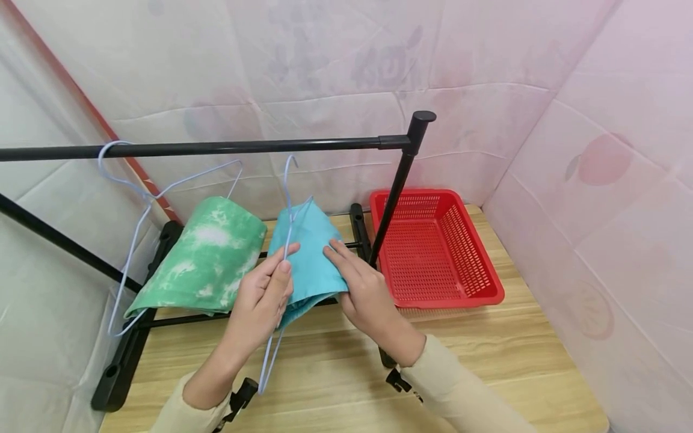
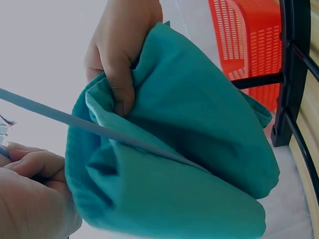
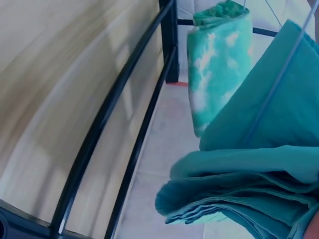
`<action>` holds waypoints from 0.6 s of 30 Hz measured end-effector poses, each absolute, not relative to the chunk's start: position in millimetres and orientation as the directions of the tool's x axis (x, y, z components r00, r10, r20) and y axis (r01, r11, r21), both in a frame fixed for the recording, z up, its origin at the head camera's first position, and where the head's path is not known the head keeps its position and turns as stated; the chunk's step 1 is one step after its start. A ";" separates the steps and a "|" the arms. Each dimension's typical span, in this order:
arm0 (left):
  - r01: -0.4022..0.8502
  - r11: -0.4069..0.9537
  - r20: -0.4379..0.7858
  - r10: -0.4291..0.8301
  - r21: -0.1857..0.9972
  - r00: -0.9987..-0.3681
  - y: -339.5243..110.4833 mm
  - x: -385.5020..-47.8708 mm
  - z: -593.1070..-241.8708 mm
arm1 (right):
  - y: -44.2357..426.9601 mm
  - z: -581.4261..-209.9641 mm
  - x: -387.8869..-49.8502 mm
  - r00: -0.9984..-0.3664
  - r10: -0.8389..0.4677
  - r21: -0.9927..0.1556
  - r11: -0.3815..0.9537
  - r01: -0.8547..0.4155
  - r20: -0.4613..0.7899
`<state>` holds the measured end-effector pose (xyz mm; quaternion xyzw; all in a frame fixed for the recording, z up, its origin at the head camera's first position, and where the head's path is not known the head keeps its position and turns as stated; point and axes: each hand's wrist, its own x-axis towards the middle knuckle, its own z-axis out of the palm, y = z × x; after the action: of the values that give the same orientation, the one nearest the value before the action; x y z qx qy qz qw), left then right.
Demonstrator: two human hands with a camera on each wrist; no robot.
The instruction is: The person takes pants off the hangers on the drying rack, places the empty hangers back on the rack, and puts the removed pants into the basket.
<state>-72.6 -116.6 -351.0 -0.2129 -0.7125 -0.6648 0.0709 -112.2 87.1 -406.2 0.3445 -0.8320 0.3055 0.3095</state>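
Observation:
My left hand [image 1: 265, 294] pinches a light-blue wire hanger [image 1: 289, 207] between thumb and fingers, below its hook. Over the hanger hangs a folded plain blue cloth [image 1: 314, 264]. My right hand [image 1: 370, 294] grips that cloth at its right side; in the left wrist view, the thumb presses on the cloth [image 2: 199, 109] near its upper edge. The hanger's hook is near the black rail [image 1: 243, 146], apparently off it. To the left, a green-and-white tie-dyed cloth [image 1: 211, 252] hangs folded on another light-blue hanger [image 1: 130, 258], hooked over the rail.
A red plastic basket [image 1: 495, 294] stands on the wooden table [image 1: 487, 361] at the right, behind the rack's upright post [image 1: 395, 198]. The rack's black foot [image 1: 121, 367] lies at the left. Pale printed sheets [image 1: 325, 60] enclose the back and sides.

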 end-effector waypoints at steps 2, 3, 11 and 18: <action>0.386 0.024 0.373 0.211 0.922 -0.904 -117.6 -72.1 -351.0 | 89.7 -404.7 -113.8 -0.574 -0.376 -0.301 0.577 -0.759 0.728; 0.384 0.025 0.371 0.210 0.923 -0.905 -118.0 -72.0 -351.1 | 91.0 -404.3 -114.3 -0.578 -0.374 -0.304 0.579 -0.756 0.725; 0.410 0.042 0.395 0.194 0.911 -0.898 -122.9 -73.0 -352.9 | 103.3 -395.4 -116.3 -0.614 -0.336 -0.370 0.563 -0.739 0.714; 0.410 0.082 0.391 0.181 0.909 -0.903 -126.2 -71.9 -353.6 | 118.0 -388.2 -118.5 -0.631 -0.279 -0.457 0.492 -0.741 0.724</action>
<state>-71.9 -126.2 -353.6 -0.2021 -0.7303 -0.6465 0.0885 -118.5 118.0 -388.2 0.3138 -0.8124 0.3945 0.2931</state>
